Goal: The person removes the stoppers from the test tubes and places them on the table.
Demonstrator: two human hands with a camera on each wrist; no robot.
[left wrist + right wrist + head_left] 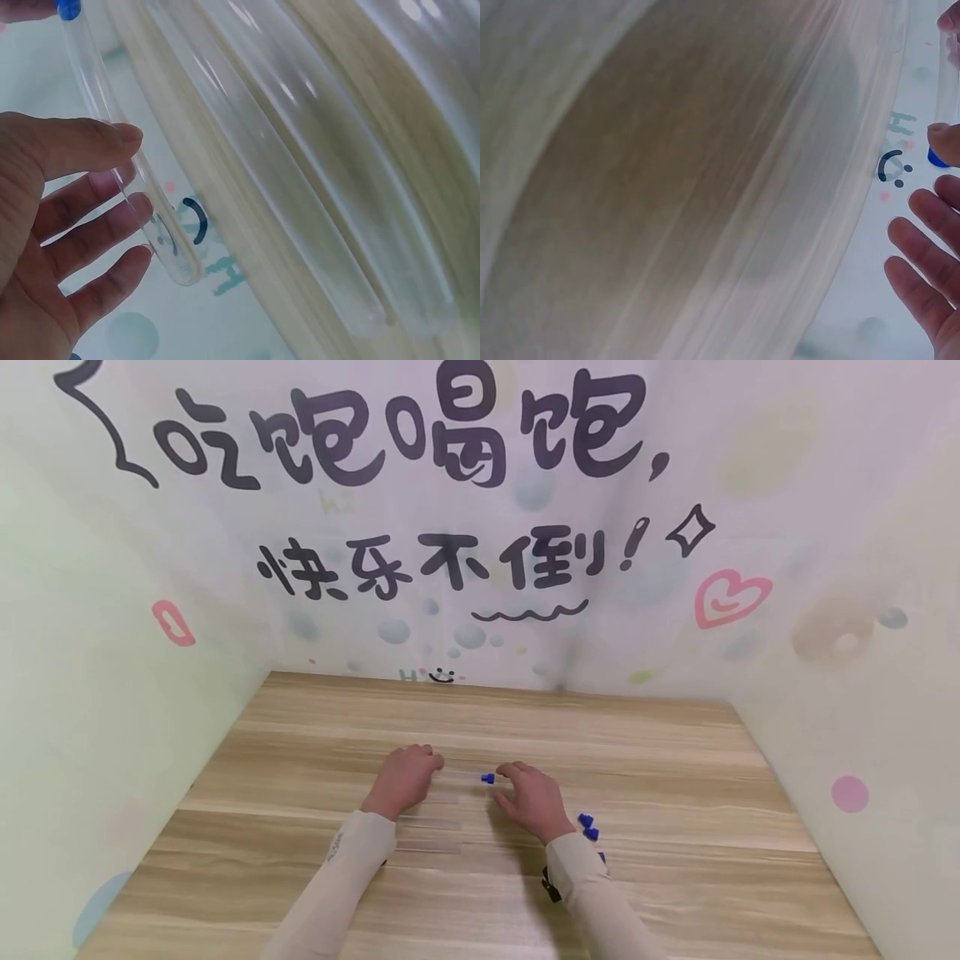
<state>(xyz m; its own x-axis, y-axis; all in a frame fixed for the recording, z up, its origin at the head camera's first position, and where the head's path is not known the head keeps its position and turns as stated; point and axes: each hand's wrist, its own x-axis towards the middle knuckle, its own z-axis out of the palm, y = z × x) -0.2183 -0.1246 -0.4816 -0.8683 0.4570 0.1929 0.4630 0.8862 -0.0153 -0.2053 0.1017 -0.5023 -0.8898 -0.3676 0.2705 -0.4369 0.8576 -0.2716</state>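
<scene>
A clear test tube with a blue stopper in its end lies between my two hands above the table. With thumb and fingers my left hand pinches the tube near its rounded end. My right hand is beside the stopper, fingers spread and thumb apart from them. The right wrist view has the thumb overlapping the stopper; whether they touch, I cannot tell. More clear tubes lie on the table beside my left wrist, blurred and large in the left wrist view.
Loose blue stoppers lie right of my right wrist, one partly hidden by the sleeve. The wood-grain table meets printed walls at the back and sides. A black strap shows under the right sleeve.
</scene>
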